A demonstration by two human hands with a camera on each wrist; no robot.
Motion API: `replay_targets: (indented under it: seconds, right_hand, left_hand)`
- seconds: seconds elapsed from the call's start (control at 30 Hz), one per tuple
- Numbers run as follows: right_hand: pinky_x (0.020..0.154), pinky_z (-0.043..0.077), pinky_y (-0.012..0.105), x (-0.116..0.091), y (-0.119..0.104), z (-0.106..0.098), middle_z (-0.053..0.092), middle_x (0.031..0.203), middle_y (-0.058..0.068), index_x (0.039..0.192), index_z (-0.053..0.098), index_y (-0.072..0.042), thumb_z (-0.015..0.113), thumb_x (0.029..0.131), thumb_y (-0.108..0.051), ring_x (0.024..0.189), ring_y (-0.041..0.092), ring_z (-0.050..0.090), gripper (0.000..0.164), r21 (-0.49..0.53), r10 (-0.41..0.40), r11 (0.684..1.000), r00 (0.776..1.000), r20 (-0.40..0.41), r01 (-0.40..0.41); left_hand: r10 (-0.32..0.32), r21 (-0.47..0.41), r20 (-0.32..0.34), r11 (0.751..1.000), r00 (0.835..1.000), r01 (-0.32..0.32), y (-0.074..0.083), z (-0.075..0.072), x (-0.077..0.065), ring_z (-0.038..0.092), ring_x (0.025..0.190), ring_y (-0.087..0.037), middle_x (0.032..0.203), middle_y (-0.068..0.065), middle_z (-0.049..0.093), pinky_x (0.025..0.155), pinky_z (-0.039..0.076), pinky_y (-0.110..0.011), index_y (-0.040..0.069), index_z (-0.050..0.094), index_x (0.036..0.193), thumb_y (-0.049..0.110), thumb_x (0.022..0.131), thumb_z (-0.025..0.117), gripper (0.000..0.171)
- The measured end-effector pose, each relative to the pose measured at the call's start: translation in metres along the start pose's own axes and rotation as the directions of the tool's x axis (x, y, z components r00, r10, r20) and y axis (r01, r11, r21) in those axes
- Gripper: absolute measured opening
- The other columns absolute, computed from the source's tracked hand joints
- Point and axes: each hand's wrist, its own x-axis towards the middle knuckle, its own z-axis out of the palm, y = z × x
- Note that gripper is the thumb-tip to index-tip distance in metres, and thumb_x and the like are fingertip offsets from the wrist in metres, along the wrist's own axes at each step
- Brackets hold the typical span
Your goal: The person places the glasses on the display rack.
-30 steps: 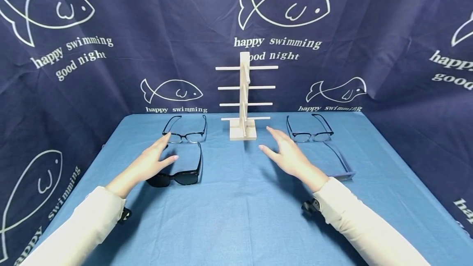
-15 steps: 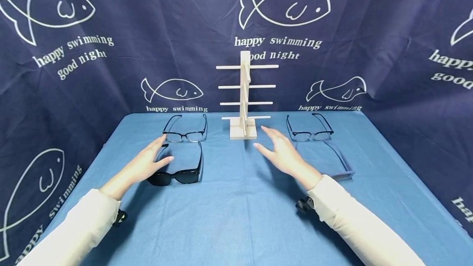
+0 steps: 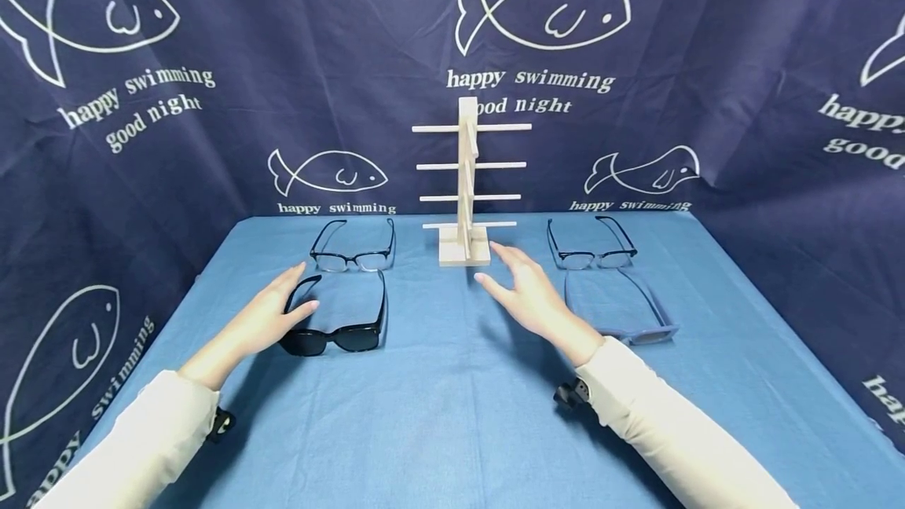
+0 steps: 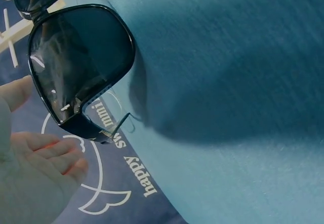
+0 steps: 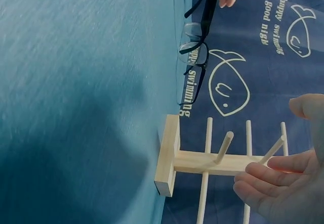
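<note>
My left hand (image 3: 265, 316) hovers with fingers extended beside black sunglasses (image 3: 339, 338), overlapping their left temple in the head view. In the left wrist view the dark lens (image 4: 83, 57) stands large in front of the loosely spread fingers. My right hand (image 3: 530, 295) reaches over the cloth with thumb and fingers apart, holding nothing. Just beyond its fingertips is a wooden eyeglass display stand (image 3: 464, 179) with several crossbars. Blue-framed glasses (image 3: 654, 334) lie to its right, partly hidden by the wrist and sleeve.
Black-framed eyeglasses (image 3: 351, 261) lie at the back left, another black-framed pair (image 3: 597, 259) at the back right. Blue cloth (image 3: 424, 415) covers the table. Navy curtains (image 3: 396, 38) printed with white fish close off the back and sides.
Both hands have drifted left, the left hand away from the sunglasses' middle, the right hand toward the stand. More of the blue glasses shows now. The eyewear and stand keep their places.
</note>
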Motion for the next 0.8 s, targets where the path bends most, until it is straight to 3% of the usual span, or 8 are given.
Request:
replay_targets:
  seconds: [0.2, 0.8]
  right_hand:
    - [0.099, 0.050, 0.048, -0.002, 0.000, 0.006, 0.056, 0.133, 0.016, 0.145, 0.043, -0.007, 0.061, 0.094, -0.041, 0.115, 0.033, 0.058, 0.064, 0.041, -0.008, 0.999, 1.000, -0.008, 0.009]
    - [0.100, 0.051, 0.046, 0.000, -0.015, 0.025, 0.057, 0.133, 0.015, 0.142, 0.046, -0.003, 0.062, 0.094, -0.037, 0.115, 0.034, 0.059, 0.061, 0.111, -0.088, 0.990, 0.996, 0.013, 0.086]
  left_hand:
    - [-0.004, -0.003, -0.012, 1.000, 1.000, 0.004, -0.005, 0.004, -0.002, 0.018, 0.142, -0.049, 0.155, -0.032, 0.019, 0.114, 0.020, -0.066, -0.004, 0.016, 0.152, 0.045, 0.099, 0.051, 0.080]
    - [0.004, -0.012, -0.021, 1.000, 1.000, -0.004, -0.012, 0.007, -0.012, 0.023, 0.139, -0.050, 0.151, -0.034, 0.025, 0.112, 0.024, -0.066, -0.008, 0.023, 0.149, 0.017, 0.101, 0.051, 0.061]
